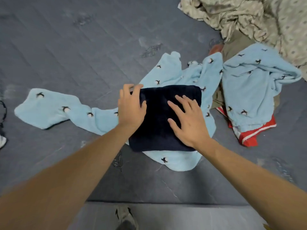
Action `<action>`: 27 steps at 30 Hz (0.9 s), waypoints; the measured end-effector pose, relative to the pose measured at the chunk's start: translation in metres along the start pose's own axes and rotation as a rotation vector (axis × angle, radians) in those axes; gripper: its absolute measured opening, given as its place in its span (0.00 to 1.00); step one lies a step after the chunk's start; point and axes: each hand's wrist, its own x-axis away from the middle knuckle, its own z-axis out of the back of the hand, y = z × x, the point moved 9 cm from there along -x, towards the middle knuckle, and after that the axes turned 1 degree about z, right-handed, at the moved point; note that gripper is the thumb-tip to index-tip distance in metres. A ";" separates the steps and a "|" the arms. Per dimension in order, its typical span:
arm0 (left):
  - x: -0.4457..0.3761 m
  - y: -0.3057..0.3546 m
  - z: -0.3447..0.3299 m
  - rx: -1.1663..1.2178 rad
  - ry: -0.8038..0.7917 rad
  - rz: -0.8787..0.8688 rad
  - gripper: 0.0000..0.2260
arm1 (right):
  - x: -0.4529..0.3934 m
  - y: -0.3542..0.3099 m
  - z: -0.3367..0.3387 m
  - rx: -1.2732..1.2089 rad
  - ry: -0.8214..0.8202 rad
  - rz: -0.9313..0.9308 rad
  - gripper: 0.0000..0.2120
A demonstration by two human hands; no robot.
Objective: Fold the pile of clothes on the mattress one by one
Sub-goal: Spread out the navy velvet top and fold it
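Note:
A dark navy garment [159, 130], folded into a neat square, lies on top of a light blue fleece garment [245, 83] with small bird prints, spread unfolded across the grey mattress [66, 47]. My left hand [131, 107] rests on the square's left edge, its fingers curled over the far left corner. My right hand [186, 118] lies flat on top of the square with fingers spread. A red garment with white stripes [249, 136] and an olive one [235, 45] sit partly under the blue fleece at the right.
A crumpled beige patterned sheet [259, 19] is heaped at the top right. The mattress's front edge [166, 203] runs across the bottom, with grey floor and my foot [126, 218] below it. A dark item [2, 113] shows at the left edge.

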 end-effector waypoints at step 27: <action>0.006 -0.045 -0.108 -0.213 -0.183 0.055 0.35 | -0.010 0.065 -0.091 -0.161 0.115 -0.175 0.37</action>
